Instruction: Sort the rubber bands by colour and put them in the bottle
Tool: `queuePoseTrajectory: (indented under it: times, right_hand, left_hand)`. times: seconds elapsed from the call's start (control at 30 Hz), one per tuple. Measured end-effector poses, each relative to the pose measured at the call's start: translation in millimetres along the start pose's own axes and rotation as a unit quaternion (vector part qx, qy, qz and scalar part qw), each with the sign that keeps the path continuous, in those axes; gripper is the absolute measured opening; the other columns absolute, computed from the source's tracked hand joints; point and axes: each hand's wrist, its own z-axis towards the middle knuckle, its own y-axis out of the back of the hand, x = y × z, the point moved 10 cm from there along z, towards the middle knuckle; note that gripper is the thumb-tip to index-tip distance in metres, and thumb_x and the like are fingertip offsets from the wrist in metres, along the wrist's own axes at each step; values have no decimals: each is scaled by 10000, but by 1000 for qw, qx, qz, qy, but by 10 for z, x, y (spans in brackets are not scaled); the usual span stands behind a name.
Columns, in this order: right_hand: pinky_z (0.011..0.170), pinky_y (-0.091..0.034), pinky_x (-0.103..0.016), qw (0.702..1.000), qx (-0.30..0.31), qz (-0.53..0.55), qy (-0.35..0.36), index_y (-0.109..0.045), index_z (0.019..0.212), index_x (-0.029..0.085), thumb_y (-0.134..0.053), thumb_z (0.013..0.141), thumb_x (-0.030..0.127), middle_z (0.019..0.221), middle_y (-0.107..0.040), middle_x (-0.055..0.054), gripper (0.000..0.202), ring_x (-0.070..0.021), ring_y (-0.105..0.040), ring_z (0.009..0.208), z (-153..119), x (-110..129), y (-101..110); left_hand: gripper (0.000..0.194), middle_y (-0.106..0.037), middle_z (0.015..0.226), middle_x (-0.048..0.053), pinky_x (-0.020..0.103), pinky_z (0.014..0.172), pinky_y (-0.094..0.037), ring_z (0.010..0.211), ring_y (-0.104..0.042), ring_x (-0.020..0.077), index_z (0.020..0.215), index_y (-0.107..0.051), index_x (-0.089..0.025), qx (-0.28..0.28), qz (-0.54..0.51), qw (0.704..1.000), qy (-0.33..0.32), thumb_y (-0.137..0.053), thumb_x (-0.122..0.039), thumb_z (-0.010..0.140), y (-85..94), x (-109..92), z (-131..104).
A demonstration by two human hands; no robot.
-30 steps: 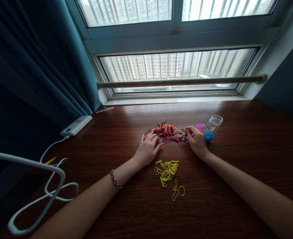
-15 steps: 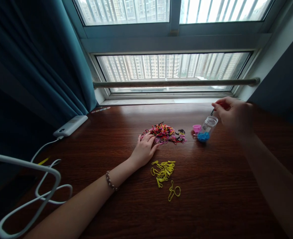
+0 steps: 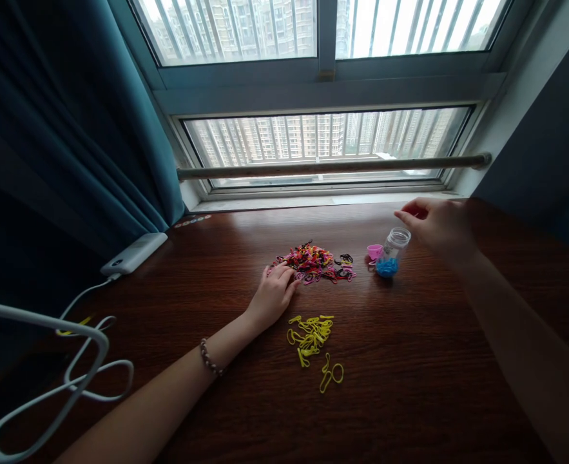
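My left hand (image 3: 273,295) lies with fingers spread at the near left edge of a pile of red, pink, orange and black bands (image 3: 308,261). Above and right of an open clear jar (image 3: 397,241), my right hand (image 3: 436,225) is raised, thumb and fingertips pressed together; no band shows between them. Blue bands (image 3: 387,267) fill the jar's lower part. A small pink cup (image 3: 374,251) touches or nearly touches the jar's left side. Yellow bands (image 3: 310,336) lie in a loose group nearer to me, two of them a little apart.
A white power strip (image 3: 134,253) sits at the table's back left beside the blue curtain (image 3: 144,161). Its white cable (image 3: 86,335) loops over the left side. Behind the wooden table (image 3: 410,386) is a window with a metal rail (image 3: 332,167).
The dark band at my right fingertips has gone from view. That hand stays above the jar's right side. The whole view has shifted slightly; my left hand remains at the pile.
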Motion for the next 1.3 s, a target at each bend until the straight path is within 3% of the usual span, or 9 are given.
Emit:
queuePoseTrajectory:
  times: [0.1, 0.17, 0.33, 0.47, 0.57, 0.7, 0.87, 1.17, 1.3]
  right_hand:
    - [564, -379, -271, 998, -23, 48, 30, -659, 695, 190, -575, 739, 364, 622, -625, -19, 198, -146, -540, 566, -73, 260, 109]
    - [578, -384, -263, 994, -17, 92, 61, -648, 713, 189, -550, 769, 329, 626, -618, -14, 181, -136, -536, 571, -184, 483, 56]
    - [624, -401, -248, 962, 122, 194, 146, -626, 764, 176, -515, 802, 218, 727, -630, -24, 124, -137, -556, 669, -626, 927, -705]
    - [711, -421, -276, 956, 171, 204, 125, -628, 855, 173, -479, 814, 143, 828, -639, -57, 158, -171, -555, 800, -843, 853, -1313]
    - [797, -417, -315, 962, 166, 185, 110, -619, 955, 178, -456, 818, 117, 937, -641, -77, 221, -198, -524, 909, -900, 738, -1523]
    - [852, -405, -348, 962, 170, 170, 129, -598, 1030, 185, -444, 830, 125, 1004, -634, -77, 259, -215, -477, 994, -962, 707, -1604]
    - [894, -377, -380, 957, 177, 162, 160, -618, 968, 196, -449, 818, 112, 1034, -634, -57, 242, -222, -454, 1037, -1006, 738, -1633]
    - [840, -403, -355, 952, 178, 204, 141, -649, 915, 204, -477, 808, 118, 914, -659, -55, 220, -201, -500, 943, -994, 661, -1689]
    - [783, -417, -319, 957, 171, 209, 110, -651, 792, 193, -524, 790, 140, 817, -647, -48, 138, -197, -507, 871, -969, 608, -1662]
  left_hand:
    - [226, -580, 1110, 65, 465, 1018, -252, 1138, -451, 207, 987, -558, -199, -9, -32, 999, 10, -378, -272, 871, 21, 46, 5]
    - [195, -604, 1060, 52, 447, 998, -290, 1081, -493, 202, 941, -572, -200, -28, -63, 997, 17, -403, -251, 859, 64, 104, 14]
    - [131, -633, 899, 54, 311, 807, -429, 882, -563, 182, 851, -607, -177, -108, -104, 987, 53, -493, -225, 809, 283, 367, 78]
    - [117, -633, 757, 26, 282, 692, -414, 747, -552, 170, 745, -630, -186, -74, -66, 993, 71, -552, -270, 771, 249, 464, 200]
    - [187, -613, 704, 21, 277, 645, -388, 699, -527, 167, 688, -618, -189, -38, -30, 997, 66, -560, -352, 759, 121, 405, 265]
    - [202, -595, 700, 26, 281, 631, -367, 712, -506, 180, 670, -582, -185, -51, 24, 995, 84, -575, -376, 737, 50, 359, 265]
    - [149, -606, 753, 30, 297, 687, -376, 766, -501, 186, 661, -579, -188, -53, 17, 996, 63, -558, -298, 760, 35, 324, 247]
    - [134, -597, 817, 36, 330, 774, -383, 857, -481, 203, 744, -595, -196, -168, -37, 983, 70, -528, -298, 799, 291, 392, 185]
    - [143, -572, 765, 30, 300, 728, -403, 781, -510, 176, 781, -582, -187, -186, -102, 974, 76, -507, -304, 816, 306, 438, 172]
